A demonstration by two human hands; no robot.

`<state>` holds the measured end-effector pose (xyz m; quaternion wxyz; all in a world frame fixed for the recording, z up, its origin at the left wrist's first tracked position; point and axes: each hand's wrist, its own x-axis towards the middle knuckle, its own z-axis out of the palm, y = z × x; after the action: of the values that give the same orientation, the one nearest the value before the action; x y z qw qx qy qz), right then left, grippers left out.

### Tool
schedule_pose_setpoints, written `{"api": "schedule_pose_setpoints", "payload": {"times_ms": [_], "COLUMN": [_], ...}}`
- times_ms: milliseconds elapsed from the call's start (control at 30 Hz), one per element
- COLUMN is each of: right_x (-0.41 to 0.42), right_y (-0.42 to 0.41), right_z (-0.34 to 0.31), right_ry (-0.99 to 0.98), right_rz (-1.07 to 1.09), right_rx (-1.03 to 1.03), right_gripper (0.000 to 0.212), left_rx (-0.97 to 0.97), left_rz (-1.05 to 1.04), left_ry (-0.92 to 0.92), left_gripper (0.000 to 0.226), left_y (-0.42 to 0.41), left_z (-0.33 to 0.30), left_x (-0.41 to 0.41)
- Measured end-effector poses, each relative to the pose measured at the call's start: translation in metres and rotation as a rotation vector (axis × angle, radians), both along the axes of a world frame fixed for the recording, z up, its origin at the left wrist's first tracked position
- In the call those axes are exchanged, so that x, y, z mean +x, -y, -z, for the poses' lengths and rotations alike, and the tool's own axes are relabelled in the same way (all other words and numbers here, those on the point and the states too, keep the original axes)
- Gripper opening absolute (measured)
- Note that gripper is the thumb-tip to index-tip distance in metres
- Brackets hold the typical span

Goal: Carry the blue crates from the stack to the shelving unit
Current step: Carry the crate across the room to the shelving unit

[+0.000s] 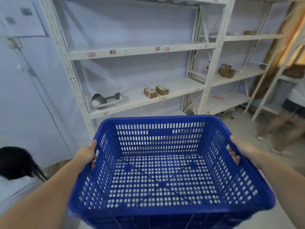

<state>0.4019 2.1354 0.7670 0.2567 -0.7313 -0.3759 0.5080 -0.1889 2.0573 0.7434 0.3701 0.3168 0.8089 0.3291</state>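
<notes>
I hold an empty blue perforated plastic crate (163,172) in front of me at waist height, its open top facing up. My left hand (88,154) grips the left handle slot, thumb on the rim. My right hand (237,150) grips the right handle slot, fingers curled through it. The white metal shelving unit (142,52) stands straight ahead, just beyond the crate's far edge. Its lower shelf (135,100) sits a little above the crate's far rim. The stack of crates is out of view.
On the lower shelf lie a grey and white device (105,100) and two small cardboard boxes (156,91). More white racks (239,75) run to the right. A person's head (16,162) is at my lower left; another person's legs (283,128) stand at right.
</notes>
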Motion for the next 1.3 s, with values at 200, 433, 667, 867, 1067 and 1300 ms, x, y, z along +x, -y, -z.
{"api": "schedule_pose_setpoints", "payload": {"times_ms": [200,433,667,867,1067,1300], "right_x": [-0.043,-0.077,-0.118,-0.158,-0.186,-0.201], "right_y": [-0.118,-0.257,-0.39,-0.48,-0.526,-0.555], "right_z": [0.012,0.062,0.161,0.309,0.487,0.654], "right_ry": [-0.057,-0.008,0.089,0.138,0.202,0.196], "right_rz": [-0.067,-0.098,-0.216,-0.251,-0.282,-0.297], "right_rx": [-0.05,-0.128,-0.076,-0.083,-0.124,-0.106], "right_gripper": [0.063,0.063,0.055,0.066,0.072,0.073], "left_rx": [-0.036,-0.108,-0.177,-0.299,-0.327,-0.254], "left_rz": [-0.071,-0.195,-0.427,-0.669,-0.729,-0.687], "left_ry": [-0.056,-0.131,-0.036,0.029,0.085,0.072], "left_gripper": [0.078,0.086,0.081,0.07,0.086,0.073], "left_y": [-0.068,-0.144,-0.213,-0.255,-0.285,-0.312], "left_z": [0.01,0.053,0.161,0.299,0.474,0.625], "left_x": [-0.035,-0.037,-0.023,-0.025,-0.047,-0.06]}}
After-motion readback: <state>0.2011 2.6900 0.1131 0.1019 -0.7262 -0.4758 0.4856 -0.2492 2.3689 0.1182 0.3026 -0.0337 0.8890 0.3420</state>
